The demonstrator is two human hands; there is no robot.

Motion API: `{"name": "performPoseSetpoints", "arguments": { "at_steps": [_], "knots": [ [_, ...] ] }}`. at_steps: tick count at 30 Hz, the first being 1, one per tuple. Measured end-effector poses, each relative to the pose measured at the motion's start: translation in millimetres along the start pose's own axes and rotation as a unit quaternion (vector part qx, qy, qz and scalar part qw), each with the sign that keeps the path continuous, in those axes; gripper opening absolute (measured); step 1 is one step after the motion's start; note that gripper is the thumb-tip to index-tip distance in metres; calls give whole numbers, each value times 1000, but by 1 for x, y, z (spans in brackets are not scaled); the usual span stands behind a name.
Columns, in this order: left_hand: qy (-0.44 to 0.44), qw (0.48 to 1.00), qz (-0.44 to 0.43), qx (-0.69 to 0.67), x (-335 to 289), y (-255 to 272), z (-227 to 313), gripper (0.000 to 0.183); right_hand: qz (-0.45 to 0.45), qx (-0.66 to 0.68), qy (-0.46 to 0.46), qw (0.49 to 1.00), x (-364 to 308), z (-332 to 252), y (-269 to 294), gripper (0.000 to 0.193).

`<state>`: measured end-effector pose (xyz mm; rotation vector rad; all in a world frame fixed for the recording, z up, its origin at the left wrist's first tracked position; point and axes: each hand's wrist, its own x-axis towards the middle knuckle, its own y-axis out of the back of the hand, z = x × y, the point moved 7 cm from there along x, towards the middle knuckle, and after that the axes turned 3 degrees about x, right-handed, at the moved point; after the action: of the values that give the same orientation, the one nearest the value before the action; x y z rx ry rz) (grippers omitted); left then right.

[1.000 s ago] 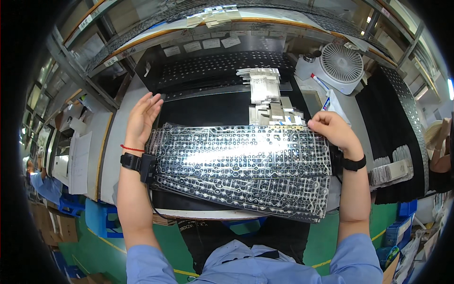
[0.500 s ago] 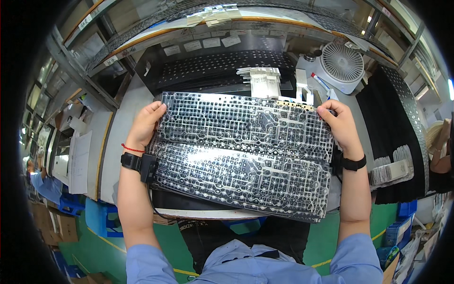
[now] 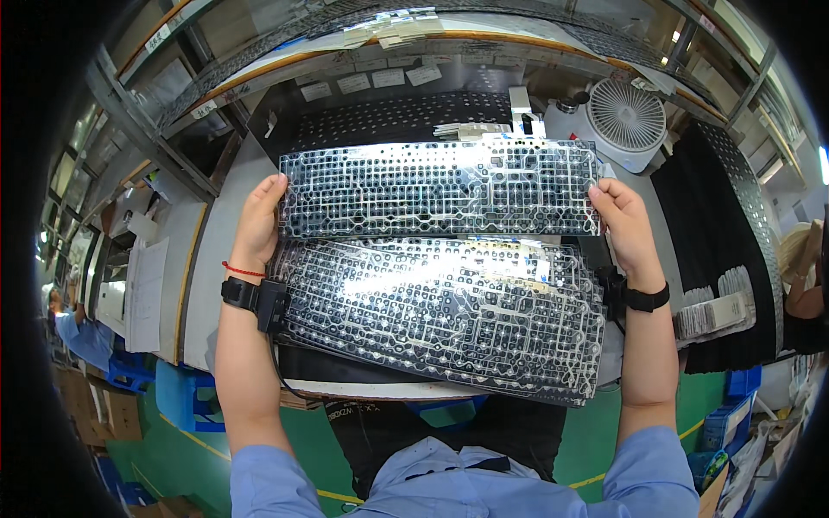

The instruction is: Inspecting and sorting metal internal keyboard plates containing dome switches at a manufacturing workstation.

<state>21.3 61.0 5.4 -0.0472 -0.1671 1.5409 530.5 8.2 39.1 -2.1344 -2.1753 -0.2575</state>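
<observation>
Between my hands is a clear keyboard membrane sheet (image 3: pixel 380 194) printed with silvery traces and many dark round spots. My left hand (image 3: pixel 262 216) pinches its left edge, and my right hand (image 3: pixel 623 226) pinches its right edge. A pale connector tail (image 3: pixel 524 123) sticks up beyond the sheet's far edge. Nearer to me lies another membrane sheet (image 3: pixel 449 328) of the same pattern, glossy with glare, on top of a dark panel. The held sheet is apart from its lower portion; a yellowish patch shows near its far edge.
Behind stand black perforated panels (image 3: pixel 389 116) and a small stack of pale strips (image 3: pixel 479 131). A white fan (image 3: pixel 625 121) is at the back right. Black panels (image 3: pixel 708 233) and bundled pale strips (image 3: pixel 717 312) lie to the right. A metal shelf (image 3: pixel 518 47) crosses above.
Both hands have tilted and shifted the held membrane sheet away from me. More of the sheet beneath is uncovered, and the connector tail now stands up past the far edge.
</observation>
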Motion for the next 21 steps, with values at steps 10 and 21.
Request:
{"name": "performPoseSetpoints", "arguments": {
  "at_steps": [10,21],
  "knots": [
    [-6,998,52,42,3,15,-4,18,28,10,18,999,-1,-6,2,19],
    [-12,998,43,45,-3,6,7,20,44,48,9,998,-2,-5,7,19]
  ]
}}
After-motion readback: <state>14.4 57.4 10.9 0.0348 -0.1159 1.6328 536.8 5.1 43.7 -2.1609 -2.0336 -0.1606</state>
